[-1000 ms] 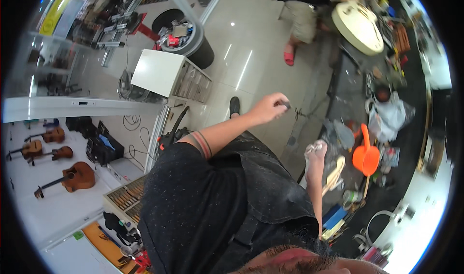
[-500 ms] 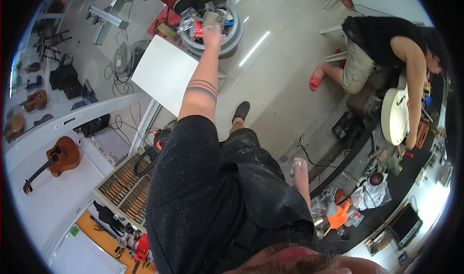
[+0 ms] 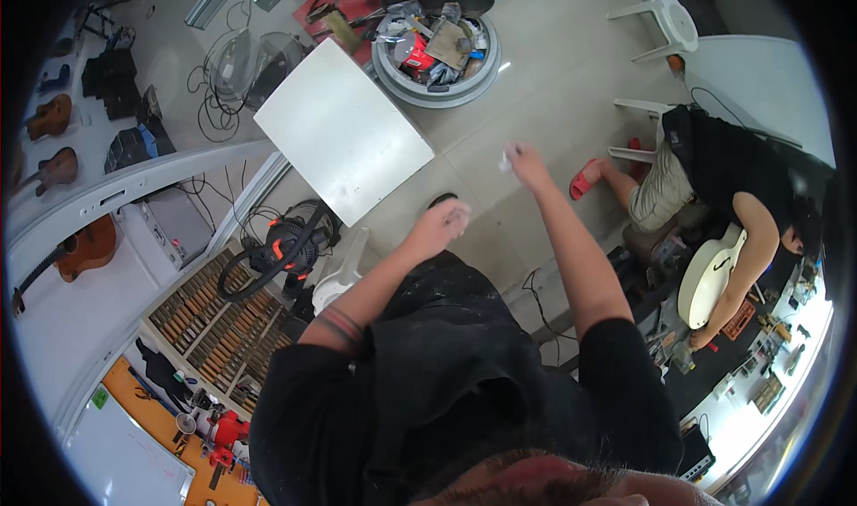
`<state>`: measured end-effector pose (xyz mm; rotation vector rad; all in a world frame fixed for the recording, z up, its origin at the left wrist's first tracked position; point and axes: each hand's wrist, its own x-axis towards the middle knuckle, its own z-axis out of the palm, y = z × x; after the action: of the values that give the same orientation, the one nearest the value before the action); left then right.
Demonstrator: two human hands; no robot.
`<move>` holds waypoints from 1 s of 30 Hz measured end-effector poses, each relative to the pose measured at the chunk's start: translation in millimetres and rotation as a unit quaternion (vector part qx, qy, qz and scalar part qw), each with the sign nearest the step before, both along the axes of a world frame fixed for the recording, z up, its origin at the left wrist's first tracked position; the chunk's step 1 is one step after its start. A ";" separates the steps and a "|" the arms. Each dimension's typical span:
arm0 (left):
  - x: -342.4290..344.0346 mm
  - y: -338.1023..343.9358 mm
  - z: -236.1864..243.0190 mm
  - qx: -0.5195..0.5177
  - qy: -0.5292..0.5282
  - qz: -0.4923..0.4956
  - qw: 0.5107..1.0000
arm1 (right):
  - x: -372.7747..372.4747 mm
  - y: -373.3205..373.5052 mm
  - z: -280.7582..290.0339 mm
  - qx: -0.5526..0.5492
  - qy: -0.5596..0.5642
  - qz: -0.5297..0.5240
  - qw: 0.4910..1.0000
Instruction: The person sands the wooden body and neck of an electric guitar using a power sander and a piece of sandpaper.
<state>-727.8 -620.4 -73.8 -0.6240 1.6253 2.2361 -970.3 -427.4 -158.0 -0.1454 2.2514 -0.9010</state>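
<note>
My left hand [image 3: 438, 228] is in front of my body near the white tabletop's corner, loosely bent, with nothing visible in it and pale dust on the fingers. Further right and forward, my right hand [image 3: 528, 165] is closed over the floor, with a small white scrap [image 3: 506, 161] at its fingertips; its exact kind is unclear. Ahead stands a round grey trash bin [image 3: 433, 101], its dark lid tipped back. A flat brownish piece like cardboard [image 3: 448, 45] lies on top of the filled bin, beside a red wrapper [image 3: 414, 53].
A white table [image 3: 341, 131] stands left of the bin. An orange-and-black vacuum [image 3: 290, 247] and a rack of wood-handled tools [image 3: 219, 332] are at left. On the right, a seated person [image 3: 723, 162] leans over a cream guitar body [image 3: 710, 278]. A cable [image 3: 536, 292] trails across the floor.
My left hand has let go of the brownish piece in the bin and drawn back toward my body. My right hand has come up and forward with the white scrap.
</note>
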 end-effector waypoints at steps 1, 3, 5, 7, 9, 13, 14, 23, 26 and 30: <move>10.3 -6.1 4.6 -0.006 -0.011 -0.017 1.000 | -24.8 -20.0 -13.4 -0.013 0.030 -0.008 0.999; 31.1 -24.5 2.9 -0.017 -0.026 -0.020 0.999 | -68.5 -78.6 -0.2 -0.096 -0.045 -0.084 0.991; 53.0 -41.9 -6.2 -0.028 -0.063 0.063 0.996 | -87.2 -135.1 36.4 -0.184 -0.045 -0.128 0.974; 56.5 -56.8 -9.4 -0.057 -0.090 0.058 0.993 | -103.1 -136.1 10.5 -0.092 0.074 -0.071 0.990; 59.7 -61.3 -19.6 -0.099 -0.121 0.089 0.984 | -89.1 -157.0 22.1 0.001 0.226 0.048 0.973; 36.7 -54.5 -22.7 -0.130 -0.091 0.047 0.986 | -54.6 -113.0 16.3 0.089 0.072 0.163 0.980; 24.0 -49.4 -14.2 -0.113 -0.086 0.015 0.990 | -35.0 -85.3 6.6 0.072 0.021 0.144 0.987; -67.1 77.5 98.3 -0.184 0.312 -0.128 0.923 | 139.0 58.8 77.9 -0.445 -0.415 -0.489 0.625; -97.0 122.0 104.9 -0.264 0.571 -0.237 0.740 | 156.9 64.8 128.0 -0.635 -0.357 -0.424 0.537; -135.5 148.3 16.2 -0.252 0.221 -0.337 0.880 | 168.5 121.8 195.6 -0.778 -0.321 -0.439 0.314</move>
<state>-863.2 -472.2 -57.6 0.3685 2.2210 1.4945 -801.8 -305.6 37.6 0.5724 -0.2389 -2.6840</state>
